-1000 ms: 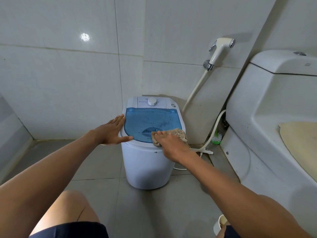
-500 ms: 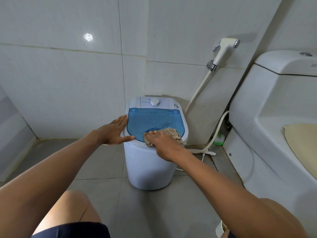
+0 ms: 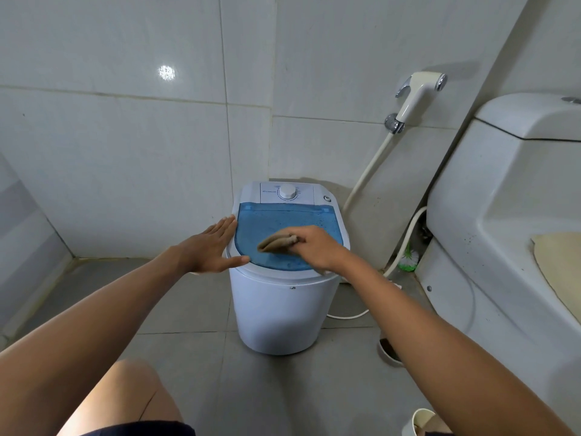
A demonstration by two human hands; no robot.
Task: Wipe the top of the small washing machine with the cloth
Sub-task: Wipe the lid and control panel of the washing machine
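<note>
Now the wiping is under way: the right hand [image 3: 317, 247] grips the cloth [image 3: 276, 243] on the washing machine's [image 3: 283, 309] blue lid [image 3: 283, 220], the flat open left hand [image 3: 209, 250] steadies the rim, and the far, spotted lid part likely comes next.

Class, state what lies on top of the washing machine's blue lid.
A brown cloth held by the right hand; the left hand's thumb reaches the lid. The lid beneath them is hidden.
</note>
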